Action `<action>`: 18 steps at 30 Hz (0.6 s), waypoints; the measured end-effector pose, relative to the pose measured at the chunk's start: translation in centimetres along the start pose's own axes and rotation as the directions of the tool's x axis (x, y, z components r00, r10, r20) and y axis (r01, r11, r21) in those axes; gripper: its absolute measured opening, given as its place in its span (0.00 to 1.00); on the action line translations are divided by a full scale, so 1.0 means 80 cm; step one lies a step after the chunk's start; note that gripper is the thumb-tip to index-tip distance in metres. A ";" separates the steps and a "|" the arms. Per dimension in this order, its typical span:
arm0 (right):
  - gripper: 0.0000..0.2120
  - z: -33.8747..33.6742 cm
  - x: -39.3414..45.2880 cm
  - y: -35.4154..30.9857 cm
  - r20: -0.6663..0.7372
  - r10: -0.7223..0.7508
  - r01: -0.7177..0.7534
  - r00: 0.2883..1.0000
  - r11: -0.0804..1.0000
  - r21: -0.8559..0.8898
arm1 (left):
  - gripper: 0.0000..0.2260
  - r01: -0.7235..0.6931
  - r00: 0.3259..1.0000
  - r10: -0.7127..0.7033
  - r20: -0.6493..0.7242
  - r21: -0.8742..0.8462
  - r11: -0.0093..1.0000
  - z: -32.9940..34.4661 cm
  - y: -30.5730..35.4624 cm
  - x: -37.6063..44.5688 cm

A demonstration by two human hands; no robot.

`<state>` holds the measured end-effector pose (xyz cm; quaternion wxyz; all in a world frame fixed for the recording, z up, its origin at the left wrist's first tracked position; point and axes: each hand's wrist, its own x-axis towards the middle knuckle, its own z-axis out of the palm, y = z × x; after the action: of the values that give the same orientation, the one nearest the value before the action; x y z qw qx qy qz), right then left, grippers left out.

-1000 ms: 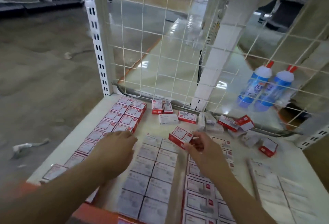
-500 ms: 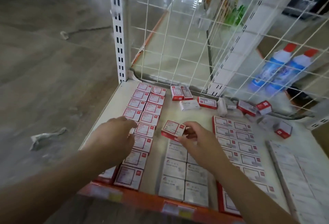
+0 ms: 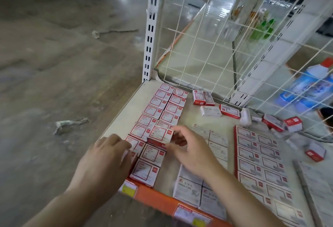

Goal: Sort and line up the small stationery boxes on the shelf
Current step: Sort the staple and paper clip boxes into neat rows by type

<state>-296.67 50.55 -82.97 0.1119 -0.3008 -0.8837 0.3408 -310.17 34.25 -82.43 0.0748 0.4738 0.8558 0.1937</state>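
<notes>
The right hand [image 3: 191,152] pinches a red-and-white staple box [image 3: 161,135] between thumb and fingertips, holding it tilted just above the right column of the two-column row of matching boxes [image 3: 163,108] at the shelf's [image 3: 124,113] left end. The left hand [image 3: 106,156] lies with relaxed fingers on the left column's near boxes. Loose boxes [image 3: 229,111] lie scattered along the wire grid back [image 3: 203,46].
</notes>
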 end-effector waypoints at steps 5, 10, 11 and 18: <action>0.18 0.018 0.014 -0.006 0.065 -0.066 0.066 0.996 0.998 -0.008 | 0.17 -0.016 0.996 0.019 -0.083 0.030 0.999 0.007 -0.001 -0.013; 0.20 0.033 0.029 -0.012 0.093 -0.056 0.054 0.994 0.998 0.028 | 0.16 -0.031 0.992 0.035 -0.119 0.037 0.999 0.010 -0.003 -0.013; 0.20 0.034 0.031 -0.013 0.101 -0.055 0.051 0.993 0.998 0.043 | 0.16 -0.032 0.993 0.036 -0.113 0.035 0.999 0.010 -0.003 -0.013; 0.12 0.030 0.050 -0.011 0.091 -0.037 0.033 0.995 0.998 0.048 | 0.16 -0.033 0.992 0.039 -0.116 0.052 0.998 0.017 -0.007 -0.014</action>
<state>-301.26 51.18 -84.19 0.0840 -0.2667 -0.8849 0.3725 -309.56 33.39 -83.97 0.0090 0.4788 0.8546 0.2011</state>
